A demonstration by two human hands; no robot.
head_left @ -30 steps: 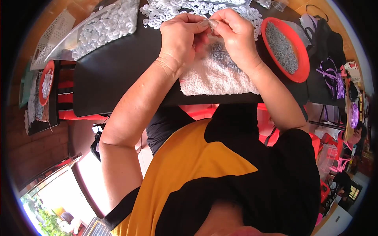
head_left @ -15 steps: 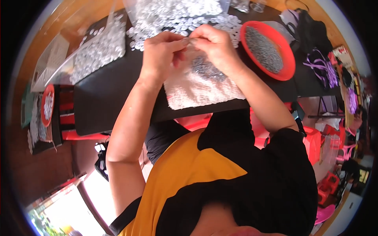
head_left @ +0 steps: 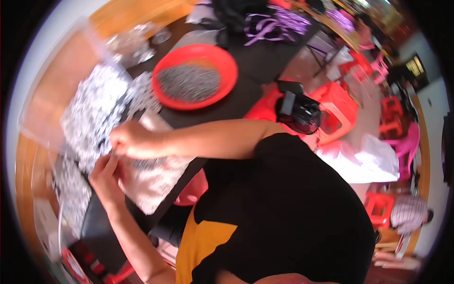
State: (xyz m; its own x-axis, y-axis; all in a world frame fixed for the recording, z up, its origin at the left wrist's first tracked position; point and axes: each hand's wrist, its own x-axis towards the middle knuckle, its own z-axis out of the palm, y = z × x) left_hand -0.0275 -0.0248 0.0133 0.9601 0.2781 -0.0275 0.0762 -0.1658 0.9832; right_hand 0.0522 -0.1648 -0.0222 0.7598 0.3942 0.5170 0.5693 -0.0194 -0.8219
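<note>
Over the edge of a pale pink cloth (head_left: 151,189), my left hand (head_left: 108,176) and my right hand (head_left: 135,140) meet fingertip to fingertip. Both are closed in a pinch; whatever sits between the fingers is too small and blurred to make out. A little heap of thin grey metal pieces (head_left: 147,164) lies on the cloth, partly covered by my right forearm. Just beyond my hands spreads a big pile of small whitish, ring-like pieces (head_left: 94,111), some inside a clear plastic container (head_left: 59,90).
A red basin (head_left: 227,78) of small grey metal pieces stands on the dark table (head_left: 257,59). Purple ribbons (head_left: 279,26) and black fabric lie farther along. A clear bag of whitish pieces (head_left: 73,194) is at the left. Red stools (head_left: 338,111) and a seated person (head_left: 409,213) are to the right.
The whole view has swung round, so the table and hands now appear farther left and more of the room shows at right. Both hands remain pinched together near the cloth.
</note>
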